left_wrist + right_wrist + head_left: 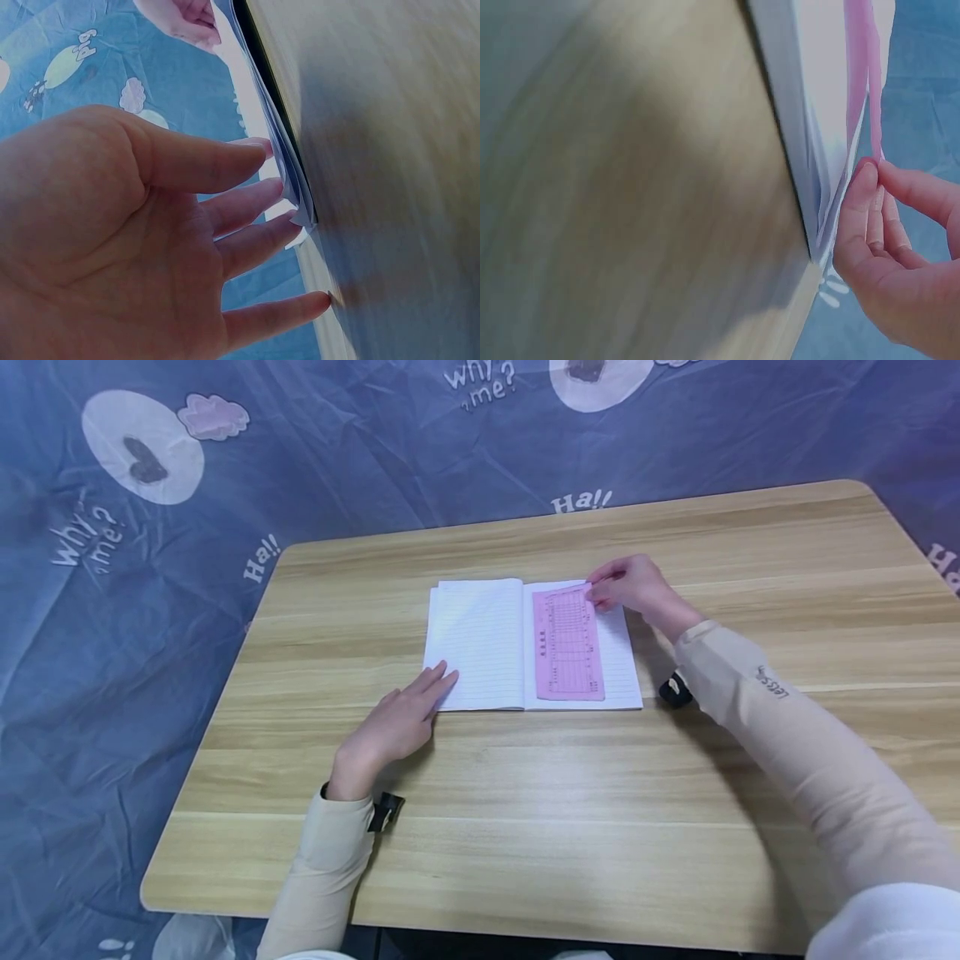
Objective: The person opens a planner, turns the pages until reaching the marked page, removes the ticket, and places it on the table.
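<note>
An open notebook (480, 639) with lined white pages lies on the wooden table. Over its right page is a pink printed slip (567, 643) with a table of lines and small dark print. My right hand (633, 587) pinches the slip's upper right corner between thumb and forefinger; in the right wrist view the pink slip (875, 90) rises slightly off the page there. At the notebook's lower left corner, my left hand (397, 718) rests with extended fingers touching the left page. The left wrist view shows those fingers (259, 244) fairly straight along the page edges.
The wooden table (480, 827) has rounded corners and extends around the notebook on every side. Behind and left of it hangs a blue patterned cloth (360, 452). Black wrist straps (386, 812) show at both sleeves.
</note>
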`<state>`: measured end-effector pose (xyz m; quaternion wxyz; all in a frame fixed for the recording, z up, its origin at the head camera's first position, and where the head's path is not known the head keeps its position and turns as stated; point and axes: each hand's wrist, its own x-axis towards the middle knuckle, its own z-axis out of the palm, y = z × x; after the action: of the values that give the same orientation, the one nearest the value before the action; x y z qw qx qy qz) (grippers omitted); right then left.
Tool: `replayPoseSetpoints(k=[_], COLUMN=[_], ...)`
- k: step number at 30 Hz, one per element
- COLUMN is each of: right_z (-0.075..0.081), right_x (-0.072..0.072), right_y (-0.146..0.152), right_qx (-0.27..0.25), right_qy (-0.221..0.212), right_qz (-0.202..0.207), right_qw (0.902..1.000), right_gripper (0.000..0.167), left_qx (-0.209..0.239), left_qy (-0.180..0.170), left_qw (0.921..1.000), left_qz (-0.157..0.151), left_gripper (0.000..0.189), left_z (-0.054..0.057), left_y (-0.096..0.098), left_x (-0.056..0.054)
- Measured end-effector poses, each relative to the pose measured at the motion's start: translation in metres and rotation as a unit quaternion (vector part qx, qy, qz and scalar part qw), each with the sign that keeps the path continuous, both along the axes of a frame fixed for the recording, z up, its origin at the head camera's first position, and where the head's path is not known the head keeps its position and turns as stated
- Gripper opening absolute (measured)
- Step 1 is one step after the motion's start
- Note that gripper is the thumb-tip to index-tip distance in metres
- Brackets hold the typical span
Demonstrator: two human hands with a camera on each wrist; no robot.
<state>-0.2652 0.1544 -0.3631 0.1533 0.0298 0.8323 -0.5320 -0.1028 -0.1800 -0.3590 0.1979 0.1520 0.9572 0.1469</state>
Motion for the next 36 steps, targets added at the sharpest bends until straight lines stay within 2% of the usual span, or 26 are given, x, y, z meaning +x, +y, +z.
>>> replayPoseSetpoints(k=[4,9,21,28,36], right_z=[0.002,0.005,0.007,0.007,0.001], right_x=[-0.002,-0.003,-0.002,0.002,0.009], right_y=[0.014,0.032,0.083,0.107,0.121], right_qx=[0.013,0.005,0.009,0.042,0.095], right_qy=[0.002,0.002,0.000,0.007,0.040], right_qz=[0.010,0.016,0.024,0.022,0.021], right_qw=[0.9999,0.9999,0.9997,0.9988,0.9945], right_gripper=[0.035,0.039,0.041,0.038,0.034], left_qx=[0.000,-0.001,-0.001,-0.003,-0.003], left_qy=[-0.002,-0.009,-0.009,0.003,0.018], left_qw=[1.0000,0.9999,0.9999,1.0000,0.9998], left_qz=[0.003,0.011,0.008,0.007,0.002], left_gripper=[0.062,0.062,0.062,0.062,0.062], left_z=[0.000,0.002,0.003,-0.005,-0.014], left_y=[0.002,0.003,0.004,0.003,0.002], left_x=[-0.001,-0.002,-0.001,0.002,0.006])
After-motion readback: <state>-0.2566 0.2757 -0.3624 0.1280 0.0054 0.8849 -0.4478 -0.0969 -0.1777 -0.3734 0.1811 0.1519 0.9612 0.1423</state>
